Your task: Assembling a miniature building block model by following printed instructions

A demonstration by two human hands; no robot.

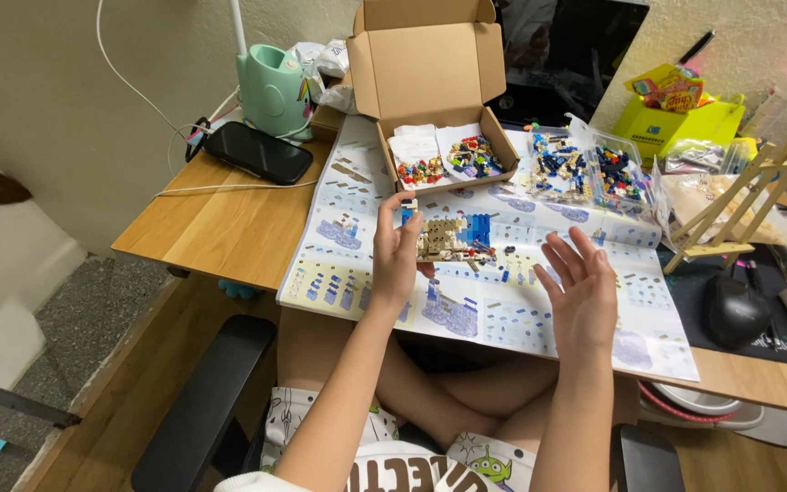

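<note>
The left hand (395, 260) is up over the big instruction sheet (503, 319), fingers (409, 219) grasping a half-built brick model (453, 239) in tan and blue, lifted just above the paper. The right hand (585, 292) hovers beside it, palm up, fingers spread and released, holding nothing. Behind the model sits an open cardboard box (430, 82) with small trays of coloured pieces inside, and just to its right lie clear bags of bricks (585, 173). A dark phone (259, 151) rests on the wooden tabletop (220, 228) at the left, a black mouse (735, 310) well off to the right.
</note>
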